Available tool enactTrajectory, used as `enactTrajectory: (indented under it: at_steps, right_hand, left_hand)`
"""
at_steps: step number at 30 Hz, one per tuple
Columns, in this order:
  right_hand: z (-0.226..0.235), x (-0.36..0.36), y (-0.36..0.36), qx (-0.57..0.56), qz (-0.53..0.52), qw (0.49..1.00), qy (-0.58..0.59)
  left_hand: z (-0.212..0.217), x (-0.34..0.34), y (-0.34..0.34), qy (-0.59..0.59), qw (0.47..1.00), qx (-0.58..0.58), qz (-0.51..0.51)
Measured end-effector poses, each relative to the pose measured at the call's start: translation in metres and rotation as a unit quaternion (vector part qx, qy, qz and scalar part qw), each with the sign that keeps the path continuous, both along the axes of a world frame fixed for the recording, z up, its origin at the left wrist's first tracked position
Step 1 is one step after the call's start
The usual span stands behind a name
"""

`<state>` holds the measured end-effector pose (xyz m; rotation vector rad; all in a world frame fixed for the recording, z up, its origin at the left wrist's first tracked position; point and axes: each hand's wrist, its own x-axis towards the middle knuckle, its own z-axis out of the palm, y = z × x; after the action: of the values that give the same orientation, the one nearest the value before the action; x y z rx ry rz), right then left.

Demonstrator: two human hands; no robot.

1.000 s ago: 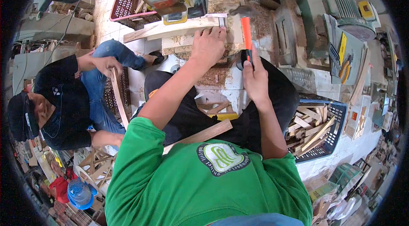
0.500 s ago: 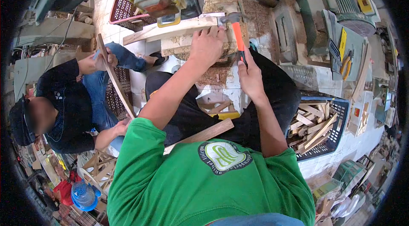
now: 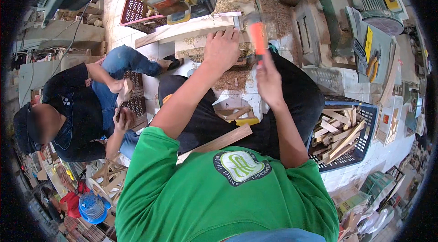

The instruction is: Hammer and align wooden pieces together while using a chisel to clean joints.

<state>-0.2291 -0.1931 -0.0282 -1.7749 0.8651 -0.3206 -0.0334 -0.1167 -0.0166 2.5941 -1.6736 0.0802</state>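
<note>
Orange hammer, blurry (sharp before)

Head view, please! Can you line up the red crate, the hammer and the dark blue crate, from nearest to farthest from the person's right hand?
1. Hammer: nearest, held in the right hand.
2. Dark blue crate: next, on the person's right, with wood pieces inside.
3. Red crate: farthest, at the upper left.
</note>
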Motion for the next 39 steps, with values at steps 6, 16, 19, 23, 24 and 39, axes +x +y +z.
enactTrajectory:
  at_steps: [6, 16, 19, 23, 24, 39]
  right_hand:
    - [0.004, -0.003, -0.004, 0.066, -0.018, 0.998, -0.008]
    - [0.023, 0.001, -0.009, -0.044, 0.024, 0.999, 0.018]
    - [0.041, 0.008, -0.009, -0.075, 0.024, 0.995, 0.064]
    - [0.031, 0.013, -0.017, -0.141, 0.073, 0.981, 0.107]
    - [0.032, 0.012, -0.023, -0.152, 0.084, 0.979, 0.110]
    - [0.053, 0.012, -0.011, -0.237, 0.118, 0.945, 0.194]
  left_hand:
    - [-0.004, 0.003, -0.001, -0.012, 1.000, -0.013, 0.004]
    - [0.001, 0.001, -0.001, 0.003, 1.000, -0.001, 0.003]
    - [0.002, 0.002, -0.003, 0.003, 1.000, 0.012, 0.007]
    - [0.004, 0.001, -0.002, -0.008, 1.000, 0.025, 0.007]
    - [0.005, 0.003, -0.003, -0.009, 1.000, 0.023, 0.007]
    - [-0.004, -0.003, 0.003, -0.025, 0.999, -0.028, 0.000]
